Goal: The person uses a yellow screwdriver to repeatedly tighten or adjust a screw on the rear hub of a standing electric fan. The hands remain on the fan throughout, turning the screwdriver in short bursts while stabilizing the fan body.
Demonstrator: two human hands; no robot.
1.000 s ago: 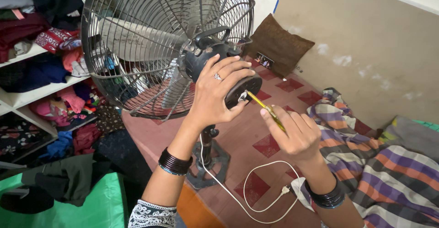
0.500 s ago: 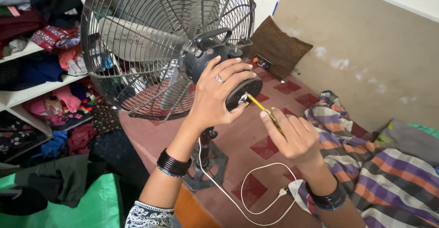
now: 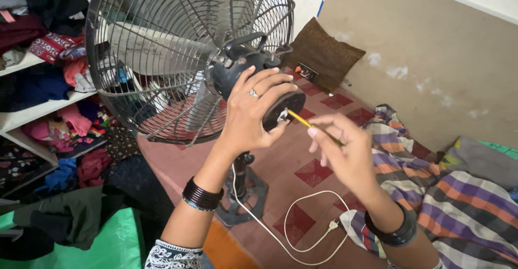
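Little changed since the earlier frames: view shifted slightly, left hand still wrapped over the back of the fan motor, right hand still pinching the yellow screwdriver, tip still against the rear cap of the motor.

Left hand — curled around the dark motor housing, fingers spread across its rounded end, ring on one finger, black bangles at the wrist. Right hand — closed in a fingertip pinch on the screwdriver's handle, shaft angled up and left toward the cap; black bangle at that wrist too.

Pedestal fan upright on its dark base, wire cage facing away to the left, blades at rest. White cord looped loose on the red patterned floor, plug lying free just beside a striped blanket.

Handling, as a judgement: top-heavy, rigid metal, likely to tip or swivel if pushed at the head — hence best steadied at the motor housing, as now, or at the stem, never by the thin cage wires, which look bendable. Rear cap smooth and rounded, probably slippery under a tool tip. Screwdriver light, slim, stiff, apt to roll in the fingers — best gripped well back on the handle.

Behind: brown cushion against the wall, shelves of folded clothes at left.
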